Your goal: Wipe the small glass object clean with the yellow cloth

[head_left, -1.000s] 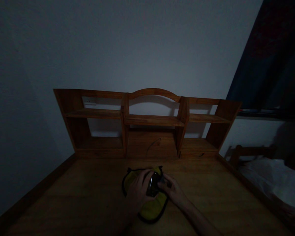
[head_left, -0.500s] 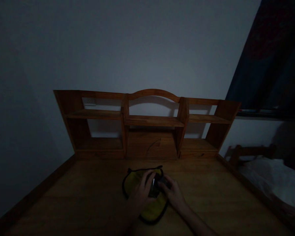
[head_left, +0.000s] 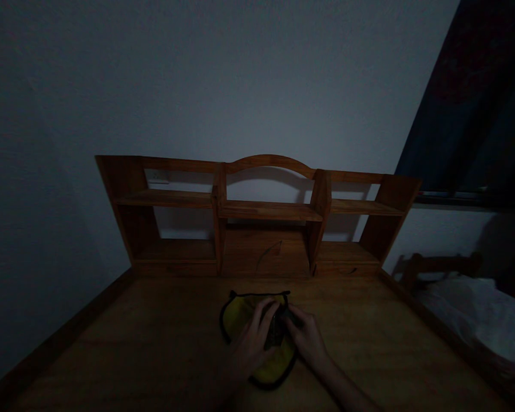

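Dark object, held between two bare hands above a yellow black-edged piece that lay on a wooden tabletop. Behind it stood a wooden shelf unit with an arched middle rail, set against a pale wall; a socket plate showed through its upper left opening. At the far right hung a dark curtain with a reddish patch, and below it a wooden rail rose near a whitish crumpled covering. The hands themselves stood in the way, covering both flanks of the object and part of the yellow piece. The left hand curved its fingers and thumb around the object's left side; the right hand pinched its upper right part, though whether that part was separate could not be told. The object looked nearly black, with a faint light streak; dim light hid its exact shape.
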Available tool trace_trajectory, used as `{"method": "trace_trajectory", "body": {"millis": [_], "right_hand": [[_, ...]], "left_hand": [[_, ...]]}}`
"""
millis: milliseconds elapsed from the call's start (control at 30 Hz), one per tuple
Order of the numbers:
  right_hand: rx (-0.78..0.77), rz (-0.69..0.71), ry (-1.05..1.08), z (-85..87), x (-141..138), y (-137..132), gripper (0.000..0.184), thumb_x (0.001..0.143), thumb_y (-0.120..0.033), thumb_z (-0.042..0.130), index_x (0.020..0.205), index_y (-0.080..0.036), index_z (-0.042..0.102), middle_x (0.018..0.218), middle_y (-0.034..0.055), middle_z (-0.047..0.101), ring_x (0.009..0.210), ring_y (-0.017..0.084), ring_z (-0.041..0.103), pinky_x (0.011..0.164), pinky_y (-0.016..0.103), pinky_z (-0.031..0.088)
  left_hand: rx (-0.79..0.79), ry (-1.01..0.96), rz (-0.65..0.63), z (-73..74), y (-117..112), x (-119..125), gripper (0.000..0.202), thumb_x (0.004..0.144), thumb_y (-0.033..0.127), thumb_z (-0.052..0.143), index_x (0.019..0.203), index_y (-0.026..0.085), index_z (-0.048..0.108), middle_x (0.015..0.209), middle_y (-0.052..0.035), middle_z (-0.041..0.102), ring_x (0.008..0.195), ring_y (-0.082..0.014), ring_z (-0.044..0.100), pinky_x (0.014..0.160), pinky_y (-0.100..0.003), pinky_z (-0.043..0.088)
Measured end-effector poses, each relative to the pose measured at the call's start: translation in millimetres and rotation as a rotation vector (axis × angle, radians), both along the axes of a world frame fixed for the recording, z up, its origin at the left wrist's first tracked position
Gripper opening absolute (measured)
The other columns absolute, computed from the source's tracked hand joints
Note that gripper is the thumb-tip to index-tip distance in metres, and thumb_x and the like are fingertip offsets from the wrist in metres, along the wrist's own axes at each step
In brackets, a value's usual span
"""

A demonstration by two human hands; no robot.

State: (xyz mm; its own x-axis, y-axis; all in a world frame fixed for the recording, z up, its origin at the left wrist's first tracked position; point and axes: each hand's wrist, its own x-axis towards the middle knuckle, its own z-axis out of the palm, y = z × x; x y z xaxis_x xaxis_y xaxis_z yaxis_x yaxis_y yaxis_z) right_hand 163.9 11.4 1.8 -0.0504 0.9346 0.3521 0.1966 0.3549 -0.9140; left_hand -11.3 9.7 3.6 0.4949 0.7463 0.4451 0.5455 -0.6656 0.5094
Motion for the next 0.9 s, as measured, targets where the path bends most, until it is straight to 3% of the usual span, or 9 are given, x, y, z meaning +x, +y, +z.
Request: {"method": "trace_trajectory", "body": {"millis": [233,300,400,467,567,667,767,900], "right_hand": [[0.029,-0.017,-0.117,-7.5,3,3,0.023,0.084,-0.030,0.055,0.102,-0.022,0.067,0.095,0.0055,0.070,0.086,0.026,0.064,0.078,0.034,0.050],[0.046,-0.042,-0.106,-5.7,1,2,0.028,0.083,-0.032,0.056,0.109,-0.023,0.063,0.105,0.0061,0.067,0.096,0.026,0.061,0.085,0.035,0.048],[0.088,-0.059,-0.035,2.1,-6,-3,0.047,0.083,-0.034,0.057,0.128,-0.024,0.045,0.125,0.0060,0.057,0.112,0.023,0.053,0.097,0.037,0.042],[0.081,-0.029,-0.048,9.3,-8,-6,0.053,0.084,-0.035,0.054,0.132,-0.024,0.037,0.127,0.0064,0.054,0.113,0.022,0.053,0.098,0.038,0.042],[0.070,-0.023,-0.212,26.0,-3,-11,0.049,0.084,-0.037,0.053,0.130,-0.023,0.041,0.125,0.0078,0.056,0.112,0.022,0.054,0.096,0.038,0.043],[0.052,0.027,-0.476,60.0,9,-21,0.038,0.080,-0.039,0.060,0.114,-0.022,0.058,0.110,0.0080,0.065,0.099,0.025,0.062,0.085,0.036,0.050],[0.056,-0.039,-0.576,114.5,19,-49,0.027,0.088,-0.037,0.047,0.107,-0.024,0.062,0.085,0.0043,0.071,0.070,0.020,0.067,0.060,0.029,0.055],[0.428,-0.274,-0.577,187.0,11,-125,0.030,0.088,-0.031,0.048,0.117,-0.030,0.057,0.102,0.0044,0.069,0.084,0.021,0.067,0.069,0.029,0.056]], "left_hand": [[-0.029,-0.073,0.037,-6.2,4,2,0.082,0.063,0.001,0.056,0.135,0.028,0.028,0.139,-0.0042,0.033,0.124,-0.0224,0.042,0.103,-0.039,0.041],[-0.043,-0.110,0.062,-8.2,7,3,0.081,0.063,0.004,0.060,0.134,0.026,0.029,0.137,-0.0054,0.035,0.124,-0.0233,0.041,0.103,-0.040,0.040],[-0.033,-0.195,0.131,-8.8,11,3,0.078,0.063,0.010,0.065,0.132,0.024,0.031,0.132,-0.0073,0.040,0.124,-0.0243,0.041,0.104,-0.041,0.039],[-0.014,-0.238,0.154,-7.5,12,3,0.075,0.065,0.014,0.067,0.130,0.024,0.032,0.129,-0.0073,0.043,0.122,-0.0238,0.042,0.103,-0.040,0.039],[0.007,-0.252,0.156,-4.7,13,0,0.071,0.066,0.018,0.068,0.129,0.025,0.034,0.127,-0.0069,0.045,0.120,-0.0234,0.045,0.100,-0.039,0.041],[-0.003,-0.202,0.190,-3.0,13,-2,0.073,0.064,0.021,0.069,0.128,0.026,0.035,0.128,-0.0077,0.046,0.116,-0.0253,0.049,0.093,-0.039,0.046],[-0.027,-0.130,0.235,-3.4,11,-3,0.077,0.062,0.025,0.070,0.130,0.027,0.033,0.129,-0.0075,0.045,0.113,-0.0267,0.052,0.090,-0.039,0.047],[-0.041,-0.053,0.270,-6.6,12,-4,0.077,0.063,0.031,0.069,0.131,0.028,0.032,0.134,-0.0074,0.043,0.116,-0.0277,0.050,0.090,-0.039,0.046]]}}
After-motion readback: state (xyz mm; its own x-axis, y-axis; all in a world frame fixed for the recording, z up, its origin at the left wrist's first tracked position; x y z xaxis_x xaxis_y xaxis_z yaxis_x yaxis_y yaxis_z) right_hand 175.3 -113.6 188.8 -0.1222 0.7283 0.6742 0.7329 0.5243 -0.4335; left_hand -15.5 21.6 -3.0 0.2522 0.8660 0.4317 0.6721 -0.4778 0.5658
